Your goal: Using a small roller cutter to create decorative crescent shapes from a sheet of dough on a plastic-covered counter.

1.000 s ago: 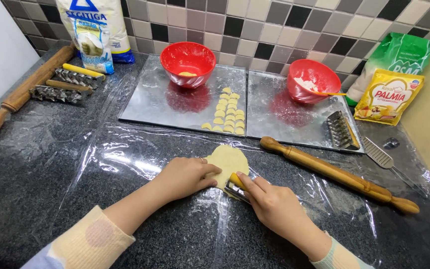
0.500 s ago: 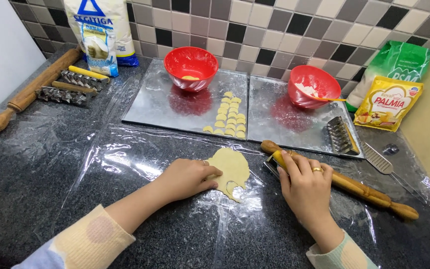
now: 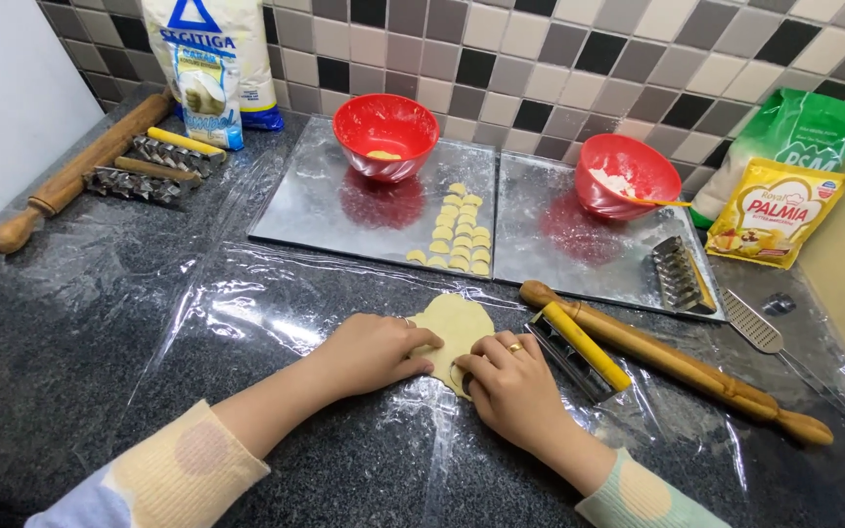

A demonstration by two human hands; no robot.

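Covering dough sheet [image 3: 454,328], both hands (edge hidden)

Dark speckled desk [image 3: 70,323] under clear plastic film [image 3: 246,303].

Landmark: the two metal trays [image 3: 315,210] at the back centre of the desk. Left of the trays lie a rolling pin [image 3: 80,166] and toothed cutters [image 3: 139,171]; behind them to the left stands a flour bag [image 3: 209,68]. Right of the trays sit a green bag [image 3: 789,137], a yellow pouch [image 3: 775,210] and a grater [image 3: 757,332]. In front of the trays, on the film, lie the dough [image 3: 454,332], a second rolling pin [image 3: 677,362] and a yellow-handled cutter [image 3: 579,350].
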